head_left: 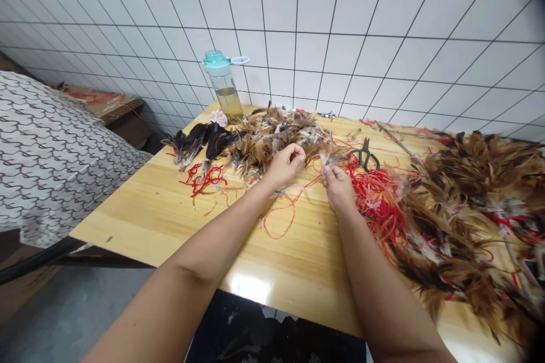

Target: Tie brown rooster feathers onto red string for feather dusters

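My right hand (339, 186) pinches a small tuft of pale and grey-brown feathers (330, 157) by its base. Close by on the left, my left hand (286, 165) has its fingers curled and thumb pressed to the index finger; what it grips, if anything, is too small to make out. Behind my left hand lies a pile of brown feathers (259, 144). A loop of red string (280, 236) rests on the wooden table (293, 272) below and between the hands. A tangle of red strings (377, 193) lies just right of my right hand.
Black-handled cutters (365, 154) lie behind the red tangle. Bundles of brown feathers (477, 198) cover the right side, with a stick (395, 140) near them. Black feathers (219, 142) lie at left, before a water bottle (225, 88) by the tiled wall. Patterned cloth (59, 159) hangs at far left.
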A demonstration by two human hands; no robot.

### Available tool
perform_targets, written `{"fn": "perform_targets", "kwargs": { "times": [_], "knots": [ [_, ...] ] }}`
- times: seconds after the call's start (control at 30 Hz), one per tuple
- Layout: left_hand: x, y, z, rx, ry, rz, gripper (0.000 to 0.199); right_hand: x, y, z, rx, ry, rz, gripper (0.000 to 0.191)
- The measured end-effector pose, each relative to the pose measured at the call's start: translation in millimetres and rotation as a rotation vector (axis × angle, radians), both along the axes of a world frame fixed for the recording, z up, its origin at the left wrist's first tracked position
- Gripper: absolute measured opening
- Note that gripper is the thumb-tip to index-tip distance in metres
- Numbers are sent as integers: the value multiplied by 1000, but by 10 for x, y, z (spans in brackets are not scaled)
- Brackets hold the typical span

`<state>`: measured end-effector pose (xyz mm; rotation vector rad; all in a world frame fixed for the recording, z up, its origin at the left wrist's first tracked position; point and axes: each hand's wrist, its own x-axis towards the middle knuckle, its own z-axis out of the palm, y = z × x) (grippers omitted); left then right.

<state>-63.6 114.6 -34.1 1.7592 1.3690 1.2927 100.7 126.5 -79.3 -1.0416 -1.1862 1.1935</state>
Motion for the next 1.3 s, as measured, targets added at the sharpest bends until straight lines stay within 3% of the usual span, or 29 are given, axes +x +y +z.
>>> {"fn": "perform_targets", "kwargs": {
  "times": [0.1,0.2,0.4,0.67,0.9,0.97,1.13,1.3],
  "knots": [
    [133,-19,4,-210,-307,-69,7,-8,-2,-5,12,-63,2,37],
    [230,-37,-28,-385,-445,-137,10,-25,-4,-5,33,-147,-3,36],
    [242,-48,-65,-427,-593,-163,22,-58,-14,6,44,-228,-2,32],
    [230,-39,-93,-404,-543,-122,23,-35,-23,14,14,-221,53,34],
    [188,-32,-67,-398,-537,-206,23,-33,-9,-32,13,-157,76,33],
    [161,-14,-63,-343,-499,-141,17,-23,-3,-28,-6,-75,76,33],
    [41,40,-75,-86,-177,145,12,59,35,33,-166,320,18,31],
    [-7,10,-68,55,133,135,16,161,78,72,-275,594,-23,29]
  ]
}}
